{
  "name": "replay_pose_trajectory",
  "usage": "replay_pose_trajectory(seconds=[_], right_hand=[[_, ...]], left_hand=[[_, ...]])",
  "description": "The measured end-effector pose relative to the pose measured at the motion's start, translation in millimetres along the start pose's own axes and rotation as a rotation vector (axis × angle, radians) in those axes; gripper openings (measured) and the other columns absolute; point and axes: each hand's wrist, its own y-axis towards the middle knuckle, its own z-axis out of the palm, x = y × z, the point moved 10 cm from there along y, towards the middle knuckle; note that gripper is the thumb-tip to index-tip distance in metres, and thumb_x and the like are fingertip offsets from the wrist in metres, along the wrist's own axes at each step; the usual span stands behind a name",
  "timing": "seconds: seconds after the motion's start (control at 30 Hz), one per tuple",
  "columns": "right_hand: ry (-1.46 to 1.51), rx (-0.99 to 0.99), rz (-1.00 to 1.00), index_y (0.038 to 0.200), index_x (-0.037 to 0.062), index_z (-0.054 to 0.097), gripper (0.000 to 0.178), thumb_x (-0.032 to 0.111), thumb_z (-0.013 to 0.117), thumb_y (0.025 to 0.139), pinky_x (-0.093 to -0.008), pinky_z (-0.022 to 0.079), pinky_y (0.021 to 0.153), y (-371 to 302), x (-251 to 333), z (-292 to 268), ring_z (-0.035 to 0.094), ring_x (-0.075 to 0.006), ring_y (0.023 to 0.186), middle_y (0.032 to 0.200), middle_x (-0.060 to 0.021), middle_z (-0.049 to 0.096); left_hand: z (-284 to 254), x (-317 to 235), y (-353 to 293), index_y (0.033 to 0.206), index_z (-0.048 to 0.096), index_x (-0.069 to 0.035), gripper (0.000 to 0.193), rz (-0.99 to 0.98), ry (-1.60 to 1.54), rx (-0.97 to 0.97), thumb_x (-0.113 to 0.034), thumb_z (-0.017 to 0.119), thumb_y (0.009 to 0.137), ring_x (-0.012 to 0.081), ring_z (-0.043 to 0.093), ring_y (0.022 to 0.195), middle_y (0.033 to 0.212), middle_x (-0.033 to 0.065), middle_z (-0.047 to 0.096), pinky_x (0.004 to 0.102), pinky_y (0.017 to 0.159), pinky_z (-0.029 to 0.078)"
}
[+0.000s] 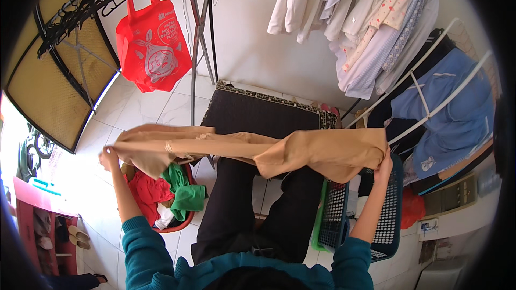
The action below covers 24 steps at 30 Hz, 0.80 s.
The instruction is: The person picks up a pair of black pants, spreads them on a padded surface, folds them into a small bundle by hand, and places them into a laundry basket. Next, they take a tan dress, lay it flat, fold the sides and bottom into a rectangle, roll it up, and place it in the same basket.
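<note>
A long tan garment is stretched sideways across the view above my lap, with its folds hanging loose. Its exact kind is hard to tell. My left hand pinches its left end, and my right hand grips the opposite end. Below my left forearm, red, green and white clothes lie heaped in a red basket. Under my right forearm stands a dark blue-green laundry basket with some white and dark cloth inside.
A red tote bag hangs at the upper left beside black hangers. Light-coloured clothes hang at the upper right, and blue garments hang on a white rack. Ahead lies a dark mat with patterned trim.
</note>
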Motion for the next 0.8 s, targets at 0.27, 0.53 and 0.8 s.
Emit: replay_pose_trajectory(seconds=[0.27,0.53,0.8], right_hand=[[-0.808,0.206,0.135,0.132,0.0009,0.043,0.068,0.04,0.068,0.082,-0.0361,0.044,0.093,-31,-110,-40,0.052,-0.0242,0.115,0.127,-0.0124,0.053],[-0.417,-0.012,-0.26,0.118,0.0013,0.051,0.03,0.017,0.056,0.092,-0.0309,0.046,0.085,-55,-42,-36,0.057,-0.021,0.101,0.109,-0.0104,0.058],[-0.69,-0.073,-0.39,0.118,0.0025,0.05,0.028,0.018,0.049,0.095,-0.0326,0.049,0.086,-78,-20,-128,0.059,-0.0184,0.097,0.111,-0.0105,0.058]], left_hand=[[45,-136,-320,0.123,0.051,-0.007,0.053,0.922,-0.533,0.749,-0.019,0.072,0.075,0.0341,0.045,0.117,0.126,0.0159,0.05,0.0451,0.099,0.036],[-12,-233,-401,0.09,0.059,-0.003,0.017,1.088,-0.679,0.587,-0.009,0.067,0.076,0.0342,0.053,0.093,0.096,0.0131,0.058,0.0442,0.082,0.042],[-93,-209,-403,0.085,0.059,-0.004,0.017,1.265,-0.653,0.883,-0.01,0.068,0.071,0.0326,0.056,0.068,0.073,0.0131,0.056,0.0415,0.063,0.045]])
